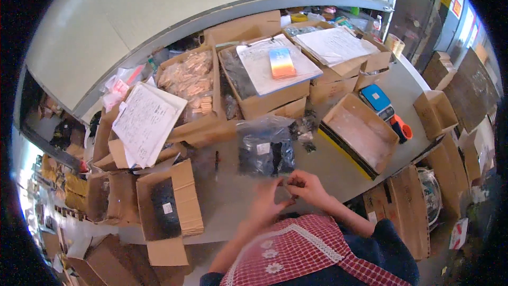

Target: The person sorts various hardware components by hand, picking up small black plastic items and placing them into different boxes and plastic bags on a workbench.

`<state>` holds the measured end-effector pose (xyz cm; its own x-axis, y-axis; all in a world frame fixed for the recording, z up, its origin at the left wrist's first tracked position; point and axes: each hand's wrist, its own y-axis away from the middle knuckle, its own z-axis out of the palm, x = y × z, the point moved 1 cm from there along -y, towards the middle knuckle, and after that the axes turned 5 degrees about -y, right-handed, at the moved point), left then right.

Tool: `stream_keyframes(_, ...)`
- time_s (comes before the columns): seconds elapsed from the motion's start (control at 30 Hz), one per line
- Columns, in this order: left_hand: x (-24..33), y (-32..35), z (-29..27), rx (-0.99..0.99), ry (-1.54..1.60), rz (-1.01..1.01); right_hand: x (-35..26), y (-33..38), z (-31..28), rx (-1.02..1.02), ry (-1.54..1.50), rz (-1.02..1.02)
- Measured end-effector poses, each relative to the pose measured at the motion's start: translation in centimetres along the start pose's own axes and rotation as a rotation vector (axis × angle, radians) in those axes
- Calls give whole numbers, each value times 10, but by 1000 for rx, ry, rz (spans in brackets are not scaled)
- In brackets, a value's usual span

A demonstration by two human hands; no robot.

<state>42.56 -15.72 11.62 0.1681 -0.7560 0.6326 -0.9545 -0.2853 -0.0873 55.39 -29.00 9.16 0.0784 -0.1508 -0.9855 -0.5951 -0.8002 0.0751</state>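
Observation:
Close to the apron, my two hands meet over the table's near edge. My left hand point(266, 199) is smeared by motion, its fingers curved, and whether it grips anything cannot be told. Thumb and fingers of my right hand point(309, 188) are pinched together, on something too small to make out. Just beyond them lies a clear plastic bag point(253, 154) of dark contents with a white label. Small dark pieces point(309, 146) and little packets point(304, 127) are scattered to the right of the bag.
An open carton point(190, 201) holding a dark labelled bag stands left. A shallow box point(360, 132), a blue scale point(377, 98) and an orange tape dispenser point(402, 128) are right. Behind are cartons of bagged copper-coloured parts point(193, 77), a clipboard point(259, 74) and papers point(145, 122).

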Motion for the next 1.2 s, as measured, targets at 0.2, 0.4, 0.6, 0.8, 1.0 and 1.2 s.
stream_keyframes(0.2,2,2,-18,-139,220,-216,-24,6,11,-45,-263,-16)
stream_keyframes(0.4,-5,2,-13,-85,302,-154,-35,13,0,44,445,-515)
stream_keyframes(0.6,-3,4,-23,-244,438,-175,-32,21,5,-83,458,-477)
stream_keyframes(0.8,-34,16,-17,-256,1000,-512,-2,20,10,-182,349,-332)
stream_keyframes(1.0,-100,44,-8,-23,1040,-636,4,18,24,-259,371,-330)
stream_keyframes(1.2,-74,44,-17,300,30,-270,1,12,31,-187,635,-407)
